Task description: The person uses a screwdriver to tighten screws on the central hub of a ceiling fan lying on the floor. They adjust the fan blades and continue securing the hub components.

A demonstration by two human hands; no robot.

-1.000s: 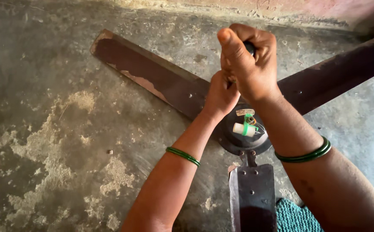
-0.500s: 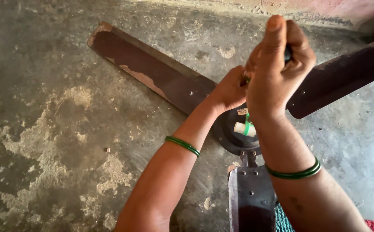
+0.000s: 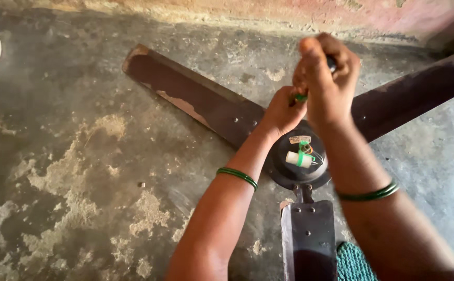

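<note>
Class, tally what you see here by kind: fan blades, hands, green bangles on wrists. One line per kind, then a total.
Fan blades: 3
Hands: 2, left hand and right hand
Green bangles: 2
Total: 7

A brown three-bladed metal ceiling fan (image 3: 221, 112) lies on the rough grey concrete floor (image 3: 70, 171); both hands sit above its dark round hub (image 3: 289, 174), left hand (image 3: 281, 112) beside right hand (image 3: 328, 78).

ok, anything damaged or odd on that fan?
Yes. The left blade of the ceiling fan has paint flaked off along its lower edge and worn at the tip. Loose green wiring and a white connector sit exposed on the motor hub. The concrete floor is patchy.
</note>
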